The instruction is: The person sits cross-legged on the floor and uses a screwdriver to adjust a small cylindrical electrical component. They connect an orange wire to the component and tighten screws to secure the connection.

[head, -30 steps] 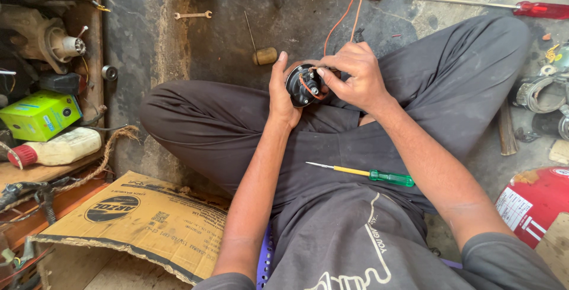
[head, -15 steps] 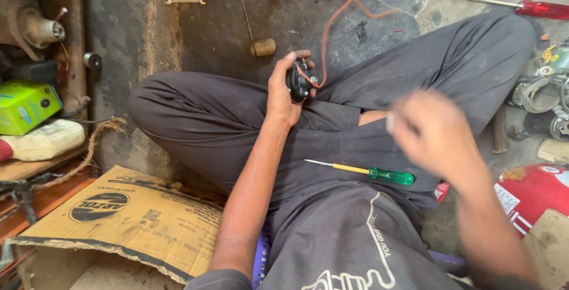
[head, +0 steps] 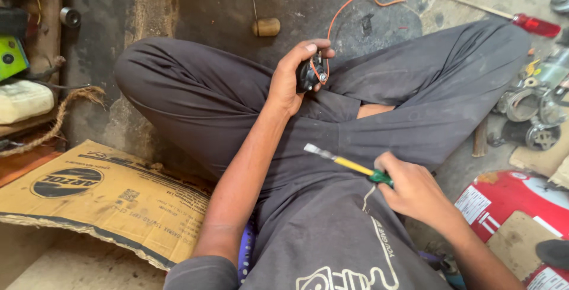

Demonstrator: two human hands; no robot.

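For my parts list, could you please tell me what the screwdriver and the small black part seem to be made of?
Screwdriver: bright metal shaft, yellow sleeve and glossy green handle, probably plastic. Black part: looks like dark moulded plastic with an orange wire; its inside is hidden.

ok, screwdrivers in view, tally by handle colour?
Green handle: 1, the green-handled screwdriver under the right hand, lying on the lap.
Red handle: 1, the red-handled screwdriver on the floor.
Total: 2.
The left hand holds a small black part.
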